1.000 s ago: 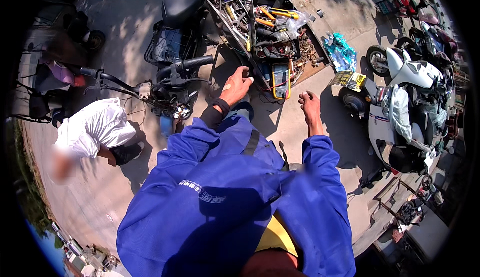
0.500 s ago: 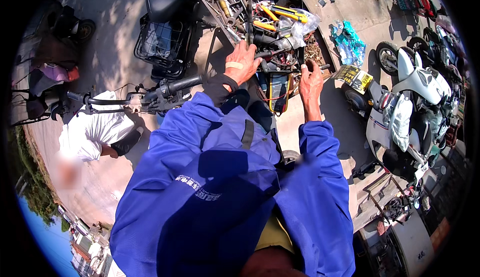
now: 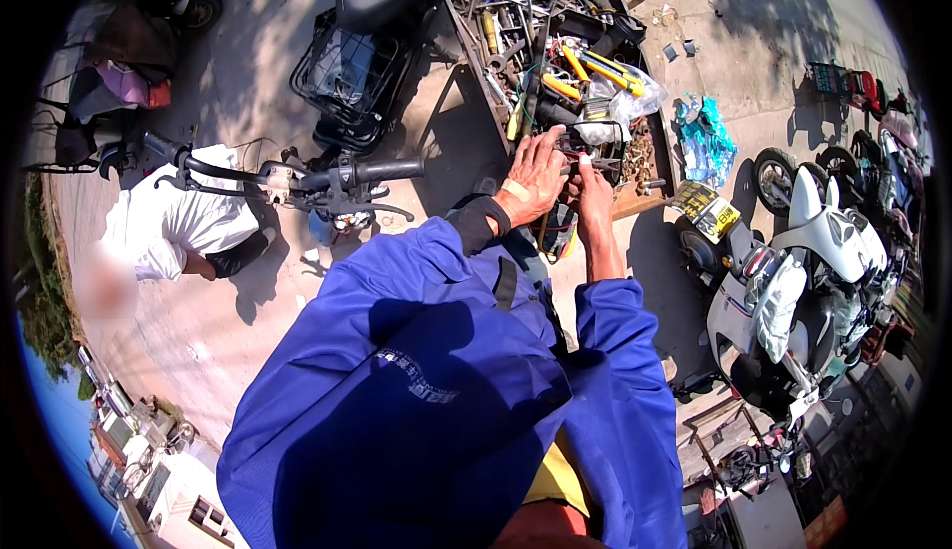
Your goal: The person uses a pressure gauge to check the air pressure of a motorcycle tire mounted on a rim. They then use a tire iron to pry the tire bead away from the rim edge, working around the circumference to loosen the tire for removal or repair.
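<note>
A wide open metal toolbox (image 3: 458, 13) holds wrenches, yellow-handled tools (image 3: 615, 75), plastic bags and small rusty parts. At its near end, my left hand (image 3: 534, 177), bandaged across the back, has its fingers curled on a dark item partly hidden by them. My right hand (image 3: 593, 187) is close beside it, fingers closed at a small dark object that I cannot make out. A yellow-edged item (image 3: 560, 244) lies partly hidden below my hands. A handlebar (image 3: 382, 170) with levers stands to the left of my hands.
A black scooter seat and basket (image 3: 347, 73) stand left of the toolbox. At lower left a person in a white shirt (image 3: 198, 217) bends down. Crumpled blue foil (image 3: 706, 142) lies right of the toolbox. Parked white scooters (image 3: 823, 232) line the right.
My hands, apart earlier, have come close together over the toolbox's near end. Between them a dark bar showed half a second ago, now mostly covered. The view has shifted slightly.
</note>
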The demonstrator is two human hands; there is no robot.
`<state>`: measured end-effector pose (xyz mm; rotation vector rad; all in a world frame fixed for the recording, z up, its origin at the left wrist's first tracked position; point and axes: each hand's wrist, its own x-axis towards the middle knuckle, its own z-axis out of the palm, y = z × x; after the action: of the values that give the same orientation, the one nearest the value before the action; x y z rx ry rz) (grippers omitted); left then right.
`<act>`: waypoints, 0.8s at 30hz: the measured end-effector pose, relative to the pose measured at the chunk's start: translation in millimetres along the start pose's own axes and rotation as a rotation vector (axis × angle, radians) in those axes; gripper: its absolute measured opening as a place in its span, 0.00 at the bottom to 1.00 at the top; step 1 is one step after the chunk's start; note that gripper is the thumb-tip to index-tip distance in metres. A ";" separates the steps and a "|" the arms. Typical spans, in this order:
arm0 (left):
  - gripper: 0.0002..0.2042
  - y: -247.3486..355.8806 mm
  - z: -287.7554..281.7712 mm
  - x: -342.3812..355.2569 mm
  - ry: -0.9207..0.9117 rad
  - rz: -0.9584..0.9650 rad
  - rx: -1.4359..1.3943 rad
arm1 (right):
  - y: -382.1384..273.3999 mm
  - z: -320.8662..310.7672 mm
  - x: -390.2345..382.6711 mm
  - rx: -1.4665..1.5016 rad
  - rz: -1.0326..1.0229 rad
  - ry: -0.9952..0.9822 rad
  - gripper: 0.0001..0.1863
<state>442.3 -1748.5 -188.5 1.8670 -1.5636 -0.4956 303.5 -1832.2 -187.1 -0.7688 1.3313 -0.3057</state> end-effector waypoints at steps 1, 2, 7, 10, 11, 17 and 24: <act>0.18 3.5 -0.5 -4.7 0.002 0.021 -0.011 | -2.0 -2.4 2.7 -0.004 0.024 -0.026 0.20; 0.19 6.6 -0.5 -8.6 0.004 0.042 -0.023 | -2.8 -4.1 4.2 -0.009 0.047 -0.051 0.20; 0.18 12.3 -28.9 -5.9 -0.062 0.125 -0.116 | -0.3 9.1 0.6 -0.004 -0.062 0.060 0.14; 0.17 8.6 -60.0 6.1 -0.031 0.165 -0.127 | -8.2 8.2 -14.2 -0.095 -0.174 0.085 0.14; 0.16 3.5 -68.8 13.6 -0.040 0.156 -0.106 | -19.5 7.5 -24.4 -0.218 -0.170 0.118 0.15; 0.11 -12.5 -105.0 43.8 -0.008 0.210 -0.070 | -32.6 3.5 -74.1 -0.491 -0.476 0.294 0.21; 0.09 41.1 -111.7 0.5 -0.078 0.084 -0.361 | -42.0 -19.7 -141.1 -0.087 -0.529 0.098 0.15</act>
<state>485.5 -1726.3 -79.8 1.5190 -1.4809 -0.7642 259.8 -1782.9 -54.0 -1.1898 1.2212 -0.7152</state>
